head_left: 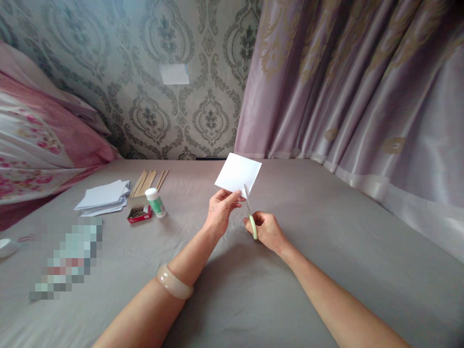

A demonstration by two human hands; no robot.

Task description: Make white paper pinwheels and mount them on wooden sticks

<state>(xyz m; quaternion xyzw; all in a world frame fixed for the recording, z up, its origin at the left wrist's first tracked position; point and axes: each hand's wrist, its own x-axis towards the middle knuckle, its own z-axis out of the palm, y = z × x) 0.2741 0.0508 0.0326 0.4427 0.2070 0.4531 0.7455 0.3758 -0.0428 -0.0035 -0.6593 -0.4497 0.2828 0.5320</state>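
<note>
A white sheet of paper [237, 171] is pinched along its near edge by my left hand [222, 205], thumb on top, fingers below. Around the handle of a pair of scissors [253, 227] with pale green grips, my right hand [266, 229] is closed. The scissor blades point away from me and meet the near right part of the sheet; one blade lies over the paper. How far any cut runs into it cannot be made out. Both hands are raised a little above the grey cloth.
On the grey-covered surface [326, 290], to the left, lie a stack of white paper [103, 195], several wooden sticks [144, 182], a white-and-green glue bottle [155, 203] and a small red box [139, 214] with small items. A blurred-out packet [68, 258] is nearer. Curtains [308, 82] hang right.
</note>
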